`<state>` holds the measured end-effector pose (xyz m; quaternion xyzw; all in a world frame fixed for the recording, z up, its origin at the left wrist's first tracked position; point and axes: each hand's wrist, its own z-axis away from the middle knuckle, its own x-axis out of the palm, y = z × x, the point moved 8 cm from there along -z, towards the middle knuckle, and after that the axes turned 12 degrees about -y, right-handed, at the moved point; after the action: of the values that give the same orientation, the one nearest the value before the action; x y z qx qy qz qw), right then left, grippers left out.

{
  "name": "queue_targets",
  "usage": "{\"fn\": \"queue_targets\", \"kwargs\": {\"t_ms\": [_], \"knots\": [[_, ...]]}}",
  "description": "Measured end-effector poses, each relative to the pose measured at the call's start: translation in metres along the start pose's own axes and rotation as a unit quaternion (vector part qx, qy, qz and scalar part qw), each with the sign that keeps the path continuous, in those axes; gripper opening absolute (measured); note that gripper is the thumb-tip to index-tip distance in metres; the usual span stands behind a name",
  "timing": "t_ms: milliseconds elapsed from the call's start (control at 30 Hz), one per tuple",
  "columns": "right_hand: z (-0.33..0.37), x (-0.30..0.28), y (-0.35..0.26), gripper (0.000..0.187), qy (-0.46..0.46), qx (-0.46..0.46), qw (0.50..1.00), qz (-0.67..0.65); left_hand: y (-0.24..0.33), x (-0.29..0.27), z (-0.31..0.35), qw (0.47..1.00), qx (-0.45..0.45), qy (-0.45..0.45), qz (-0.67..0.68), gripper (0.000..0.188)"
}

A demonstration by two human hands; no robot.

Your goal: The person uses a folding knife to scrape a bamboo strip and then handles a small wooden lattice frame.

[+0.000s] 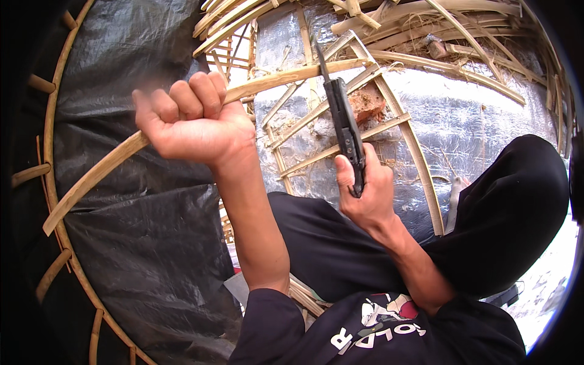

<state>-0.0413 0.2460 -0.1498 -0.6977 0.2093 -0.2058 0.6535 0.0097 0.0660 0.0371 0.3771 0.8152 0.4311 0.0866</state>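
Your left head cam's a wide fisheye looking down from pretty close at your left hand (pixel 193 121) and right hand (pixel 368 191), shirt (pixel 462 334) along the bottom.

Sheet (pixel 486 115): we see glare, blown white in patches, right of the right hand (pixel 372 188).
Left hand (pixel 204 128): bright, with a hazy smear by its outer knuckles.
Tarp (pixel 146 237): dim, softly sheened, left of that grip.
Pole (pixel 51 137): bowed near our black rim, left of both grips.
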Motion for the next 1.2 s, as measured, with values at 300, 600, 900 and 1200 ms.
{"fn": "queue_targets", "kwargs": {"t_ms": [300,600,900,1200], "knots": [[-0.014,-0.036,0.062,0.030,0.058,0.149,0.985,0.071,0.046,-0.052,-0.013,0.978,0.006,-0.046,0.203,0.048],[-0.005,0.003,0.021,0.023,0.006,0.014,0.998,-0.060,0.035,-0.096,-0.009,0.992,0.028,0.124,0.003,0.044],[0.001,-0.004,0.013,0.020,0.041,-0.048,0.995,-0.080,0.055,-0.097,-0.006,0.987,0.086,0.134,-0.019,0.045],[0.006,0.006,-0.004,0.023,-0.012,-0.095,0.995,-0.012,0.056,-0.086,-0.009,0.991,0.101,0.089,0.014,0.047]]}}
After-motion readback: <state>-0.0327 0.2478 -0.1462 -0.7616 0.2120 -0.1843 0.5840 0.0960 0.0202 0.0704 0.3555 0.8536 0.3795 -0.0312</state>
